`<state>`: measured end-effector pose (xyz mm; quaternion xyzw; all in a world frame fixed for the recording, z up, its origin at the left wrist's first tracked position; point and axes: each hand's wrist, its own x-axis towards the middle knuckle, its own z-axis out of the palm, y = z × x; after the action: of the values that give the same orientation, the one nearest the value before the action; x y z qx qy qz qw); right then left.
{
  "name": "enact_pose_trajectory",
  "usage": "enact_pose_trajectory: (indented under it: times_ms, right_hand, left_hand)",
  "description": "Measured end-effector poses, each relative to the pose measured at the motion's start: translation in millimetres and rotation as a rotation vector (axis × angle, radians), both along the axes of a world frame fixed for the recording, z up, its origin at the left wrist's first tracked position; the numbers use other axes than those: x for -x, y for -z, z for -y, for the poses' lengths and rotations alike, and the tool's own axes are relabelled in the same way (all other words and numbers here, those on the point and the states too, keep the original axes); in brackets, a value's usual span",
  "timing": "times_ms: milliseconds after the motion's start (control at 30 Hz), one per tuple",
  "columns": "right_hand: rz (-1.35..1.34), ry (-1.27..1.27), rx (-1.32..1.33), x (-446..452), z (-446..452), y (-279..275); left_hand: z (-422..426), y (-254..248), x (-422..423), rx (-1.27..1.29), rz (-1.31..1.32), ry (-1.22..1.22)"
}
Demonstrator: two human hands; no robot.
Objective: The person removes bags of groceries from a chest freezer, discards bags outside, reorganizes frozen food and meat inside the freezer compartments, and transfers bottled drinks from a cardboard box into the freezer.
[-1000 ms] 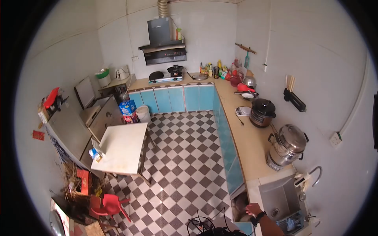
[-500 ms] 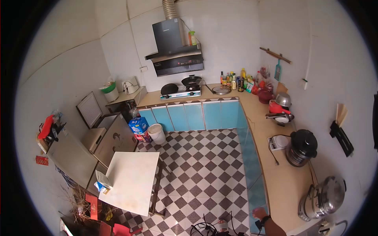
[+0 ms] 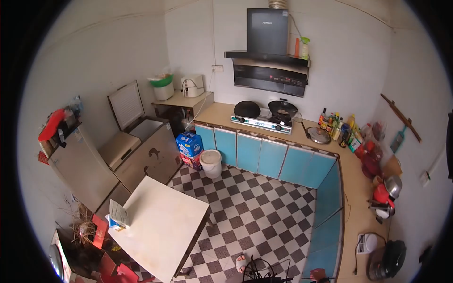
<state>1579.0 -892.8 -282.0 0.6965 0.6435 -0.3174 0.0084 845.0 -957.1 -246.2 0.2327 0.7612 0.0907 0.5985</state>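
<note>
Right hand [image 3: 318, 274] is near flat blue cabinet doors [image 3: 327, 236] under beige tabletop [image 3: 353, 198]; can't tell if gripping. Left hand is unseen. Tabletop carries one white scale [image 3: 370, 243], two round black pans [image 3: 247, 109].

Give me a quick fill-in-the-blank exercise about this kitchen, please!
1. On the wall above the stove hangs the range ____.
2. The white bucket stands on the checkered ____.
3. The right hand shows at the picture's ____ edge.

Missing words: hood; floor; bottom.
</note>
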Motion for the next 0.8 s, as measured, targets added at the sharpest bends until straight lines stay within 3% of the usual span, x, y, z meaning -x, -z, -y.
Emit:
enact_pose_trajectory:
  times_ms: [67,100,133,167,200,233,300,333,367,400,500,533,600,667,700,767,800]
  right_hand:
    - [-0.589,0.903,0.095,22,-20,-36]
    - [-0.669,0.997,0.083,23,-43,-37]
    - [-0.656,0.994,0.094,19,-70,-39]
    - [-0.659,0.981,0.144,7,-97,-32]
    - [-0.663,0.966,0.195,4,-118,-26]
    - [-0.71,0.97,0.228,27,-150,-61]
    - [-0.692,0.925,0.289,41,-216,-73]
    - [-0.676,0.884,0.335,44,-246,-72]
    - [-0.669,0.872,0.346,49,-277,-72]
    - [-0.645,0.854,0.352,55,-311,-70]
    - [-0.564,0.822,0.333,76,-435,-56]
    - [-0.724,0.754,0.384,66,-478,-34]
    - [-0.335,-0.225,0.122,76,-571,-48]
    - [0.089,-1.015,-0.412,84,-666,-38]
    - [-0.181,-0.609,-0.181,90,-707,-21]
    - [-0.344,-0.339,-0.039,114,-803,1]
    - [-0.281,-0.488,-0.134,130,-851,1]
  left_hand:
    - [-55,14,12,0.001,-0.027,0.114]
    - [-88,28,25,-0.055,-0.097,0.314]
    - [-124,40,39,-0.212,-0.346,0.899]
    - [-168,51,45,-0.379,-0.607,1.326]
    - [-225,36,35,-0.416,-0.805,1.267]
    - [-277,30,33,-0.492,-0.775,1.115]
    - [-376,-9,16,-0.584,0.279,-0.366]
    - [-423,-99,-10,-0.55,0.111,-0.33]
    - [-459,-77,-5,-0.664,0.248,-0.346]
    - [-491,-117,-18,-0.66,0.259,-0.419]
    - [-565,-104,-12,-0.77,0.211,-0.448]
    - [-577,-84,-6,-0.748,0.244,-0.529]
    - [-576,-58,3,-0.694,0.256,-0.64]
    - [-566,-35,16,-0.436,0.155,-0.841]
    - [-547,-22,24,-0.408,0.14,-0.868]
    - [-523,21,36,-0.445,0.551,-1.113]
    - [-527,6,23,-0.257,0.256,-1.139]
